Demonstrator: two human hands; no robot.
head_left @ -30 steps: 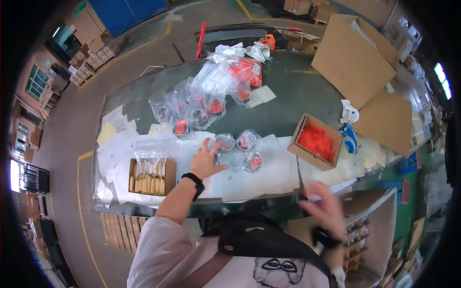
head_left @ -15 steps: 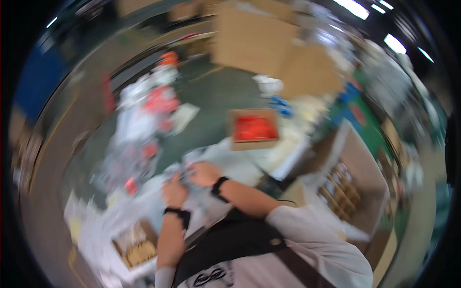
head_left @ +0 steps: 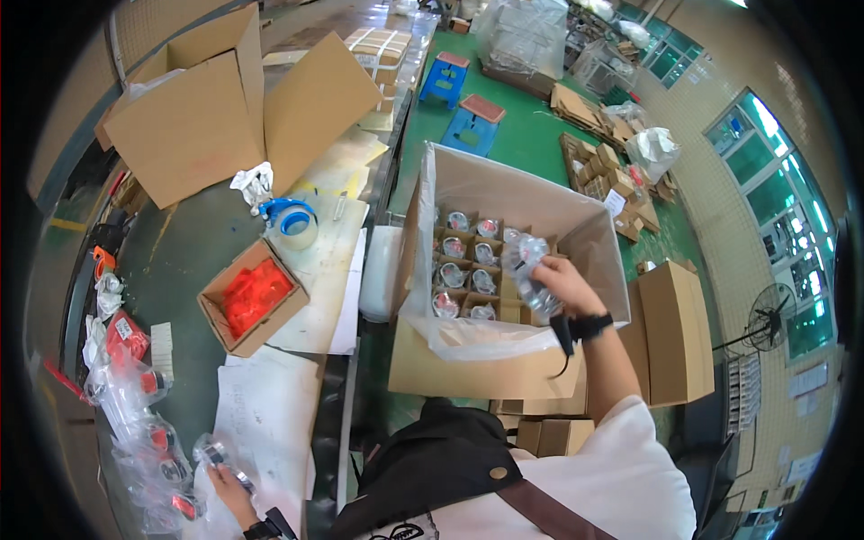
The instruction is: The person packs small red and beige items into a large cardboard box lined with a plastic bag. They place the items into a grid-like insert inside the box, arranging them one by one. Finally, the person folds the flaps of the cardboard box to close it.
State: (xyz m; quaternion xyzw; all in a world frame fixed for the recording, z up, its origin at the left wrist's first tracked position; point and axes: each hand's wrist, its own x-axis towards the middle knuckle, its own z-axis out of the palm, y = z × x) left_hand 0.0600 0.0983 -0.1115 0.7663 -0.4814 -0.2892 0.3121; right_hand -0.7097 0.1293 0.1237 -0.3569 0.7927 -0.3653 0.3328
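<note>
My right hand [head_left: 569,288] is over a large carton [head_left: 531,187] lined with clear plastic film, its fingers closed round a bagged clear item [head_left: 525,261]. Cardboard dividers [head_left: 513,303] split the carton into cells, and several hold similar clear wrapped items [head_left: 453,274] with shiny round tops. At the lower left, my left hand [head_left: 231,493] grips another bagged item [head_left: 216,450], which has a metallic ring. Beside that hand, on the table, lies a row of bagged clear pieces [head_left: 157,438] with red parts. What exactly the bags contain is hard to make out.
A small cardboard box [head_left: 219,312] of red pieces [head_left: 256,297] is on the dark table, near a blue tape dispenser [head_left: 292,220]. White paper sheets [head_left: 261,391] cover the table's edge. Large open cartons [head_left: 193,126] stand farther back. Blue stools [head_left: 472,126] are on the green floor.
My hands were together over the table; now they are far apart, the right one over the divided carton with a bagged item. The view has swung right.
</note>
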